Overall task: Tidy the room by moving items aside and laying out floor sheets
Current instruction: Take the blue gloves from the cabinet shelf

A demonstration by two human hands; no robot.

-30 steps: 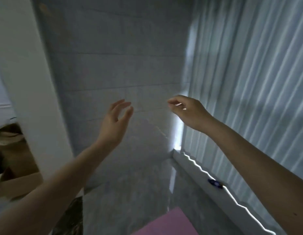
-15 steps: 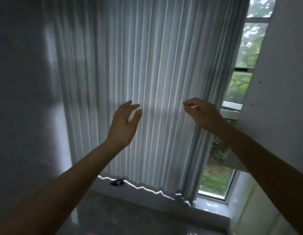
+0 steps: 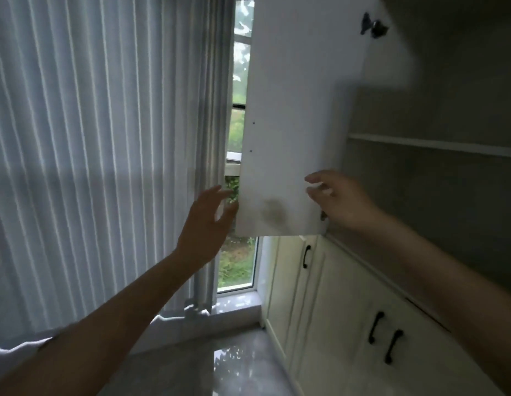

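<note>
I see both arms up in front of me. My left hand (image 3: 204, 224) is open, with the fingers spread, and nothing is in it. Its fingertips are right by the left edge of a white door (image 3: 294, 124), low down; I cannot tell if they touch it. The door hangs open from a high cupboard and sticks out toward me. It has a dirty brown smudge near its bottom edge.

My right hand (image 3: 341, 200) is at the right side of the same door, near the bottom corner. Its fingers are bent a little and apart (loose, not a fist). I cannot tell if it grips the door or is just in front of it.

Behind the door, on the right, is a shelf (image 3: 437, 144) inside the cupboard, and it looks dark in there. Below are pale low cupboards (image 3: 337, 315) with black handles (image 3: 306, 256).

On the left hangs a long white curtain (image 3: 91, 152) with many folds. Between the curtain and the door I see a thin strip of window (image 3: 238, 264) with green leaves outside. The floor (image 3: 208, 367) at the bottom is grey and shiny. I see no floor sheets in this view.
</note>
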